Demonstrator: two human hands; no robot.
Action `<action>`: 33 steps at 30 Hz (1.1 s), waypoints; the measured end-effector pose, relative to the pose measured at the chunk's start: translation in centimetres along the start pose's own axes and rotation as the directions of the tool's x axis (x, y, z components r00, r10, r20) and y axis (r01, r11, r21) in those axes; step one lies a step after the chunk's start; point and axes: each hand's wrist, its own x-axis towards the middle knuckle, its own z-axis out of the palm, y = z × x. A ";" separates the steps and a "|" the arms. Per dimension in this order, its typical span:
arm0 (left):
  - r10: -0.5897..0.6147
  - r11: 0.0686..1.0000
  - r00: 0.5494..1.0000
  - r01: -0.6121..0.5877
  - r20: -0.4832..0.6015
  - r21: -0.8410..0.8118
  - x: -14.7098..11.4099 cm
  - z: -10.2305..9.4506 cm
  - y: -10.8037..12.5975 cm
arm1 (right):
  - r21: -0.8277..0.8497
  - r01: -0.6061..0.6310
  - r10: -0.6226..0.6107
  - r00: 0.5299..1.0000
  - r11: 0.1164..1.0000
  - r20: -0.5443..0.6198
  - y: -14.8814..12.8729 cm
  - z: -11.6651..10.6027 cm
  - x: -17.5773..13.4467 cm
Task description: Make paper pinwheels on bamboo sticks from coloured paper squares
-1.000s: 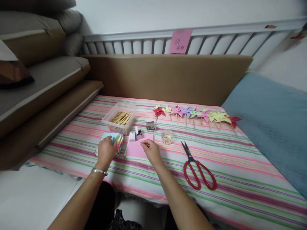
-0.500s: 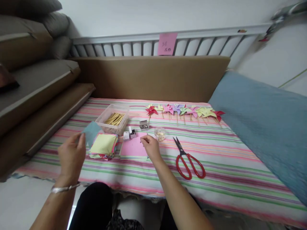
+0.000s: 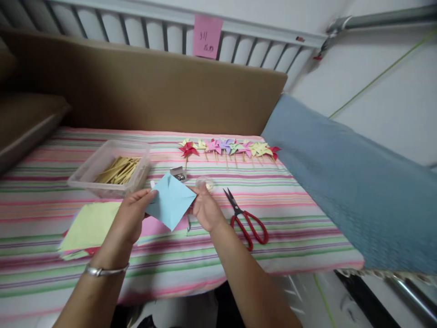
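A square of blue paper [image 3: 171, 200] is held up between my two hands, turned so that it stands on one corner. Crease-like lines or slits run in from its corners. My left hand [image 3: 132, 214] pinches its left corner. At the right corner the fingers of my right hand [image 3: 206, 209] are closed on it. Under the paper lies a pink sheet [image 3: 175, 226], partly covered. Beside my left hand is a stack of coloured paper squares [image 3: 92, 225], yellow on top. Just behind the blue paper stands a small open box [image 3: 178, 173] of metal bits.
Red-handled scissors [image 3: 249, 223] lie right of my right hand. A clear plastic box [image 3: 83, 175] holds thin wooden sticks [image 3: 119, 171]. A row of paper pinwheels [image 3: 225, 146] lies at the back, near a small round tub [image 3: 209, 183]. Blue cloth [image 3: 324, 159] drapes the right side.
The blue paper has come from the left to the middle, in front of me. My right hand has taken hold of its right corner. The camera view has shifted right and closer.
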 end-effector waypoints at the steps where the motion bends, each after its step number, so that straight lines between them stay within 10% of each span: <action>1: -0.008 1.000 1.000 0.008 -0.002 -0.006 0.3 -0.3 -0.3 | -0.060 0.008 -0.011 0.999 0.998 -0.037 0.2 -0.1 0.1; 7: -0.120 0.949 0.988 0.144 0.101 -0.282 0.9 -0.3 -0.9 | -0.198 0.077 -0.126 0.960 0.977 -0.249 2.1 -0.1 1.0; 16: 0.052 0.915 0.960 0.065 0.277 -0.398 -0.3 3.1 -3.3 | -0.102 0.213 -0.236 0.865 0.972 -0.442 3.4 0.7 1.1; 25: 0.002 0.931 0.997 -0.030 -0.077 -0.363 1.0 2.5 -4.0 | -0.341 0.098 -0.191 0.948 0.935 -0.253 2.2 0.7 0.1; 28: -0.043 0.933 0.996 0.010 -0.084 -0.359 1.3 2.0 -3.2 | -0.625 0.052 -0.293 0.911 0.779 -0.291 -0.5 -2.4 -1.0; 33: -0.034 0.946 0.994 -0.001 -0.104 -0.323 1.5 1.2 -2.0 | -0.966 -0.224 -0.487 0.833 0.132 -0.260 -2.9 -9.8 -6.1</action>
